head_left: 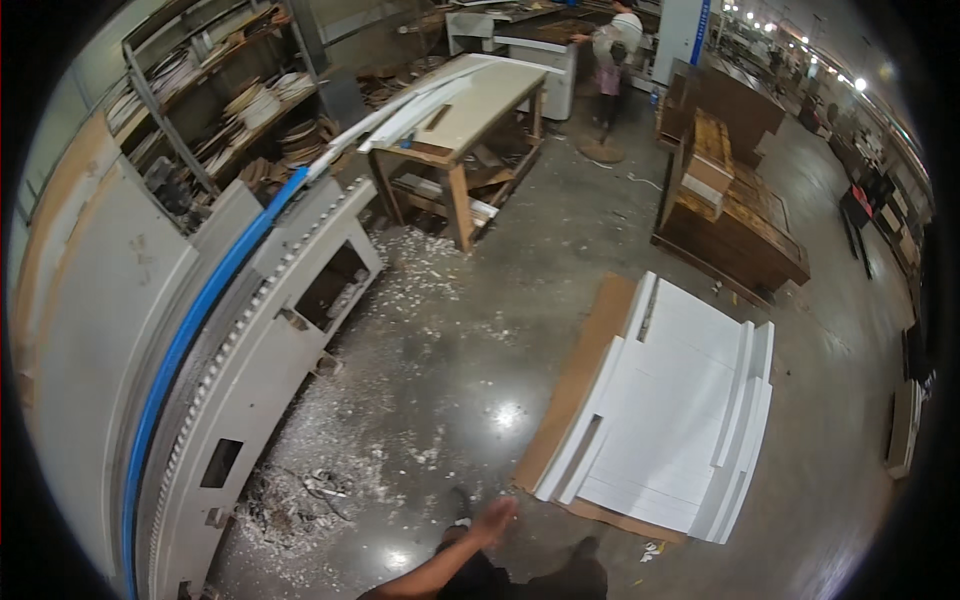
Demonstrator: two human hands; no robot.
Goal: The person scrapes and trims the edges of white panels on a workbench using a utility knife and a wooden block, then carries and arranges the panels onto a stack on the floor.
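Blur softened the bare left hand [490, 523] at bottom centre, so I could not tell whether its fingers stood wide or narrow; the right hand was out of view. Just beyond, right of centre, flat white panels [660, 400] lay stacked on a brown cardboard sheet [578, 390]. Handling them well would probably have called for two hands, level support and guarded edges. Farther off, a pale-grey machine [265, 390] with a blue rail [190, 330] spanned the left; a pale-topped wooden workbench [490, 105] stood upper centre.
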